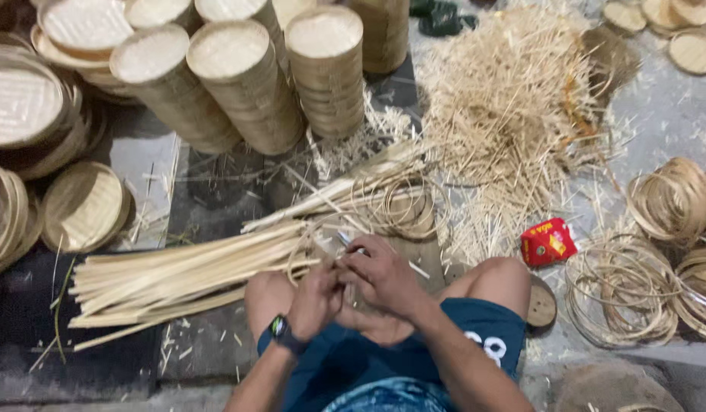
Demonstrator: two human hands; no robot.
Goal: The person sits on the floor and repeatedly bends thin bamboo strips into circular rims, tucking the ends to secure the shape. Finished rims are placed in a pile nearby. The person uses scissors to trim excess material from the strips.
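Both my hands meet in front of my knees, just above my blue shorts. My left hand (316, 296), with a dark watch on its wrist, is closed on a thin bamboo strip (306, 265) that curves up from the pile. My right hand (381, 276) grips the same strip and a small blade-like tool (345, 240) that pokes out past its fingers. A long bundle of pale bamboo strips (177, 276) lies on the floor to the left, its ends reaching my hands.
Stacks of round bamboo steamer baskets (246, 80) stand at the back left, with lids (82, 204) at the left. A heap of bamboo shavings (513, 107) lies ahead. Coiled bamboo rings (620, 286) lie at right, beside a small red packet (548, 241).
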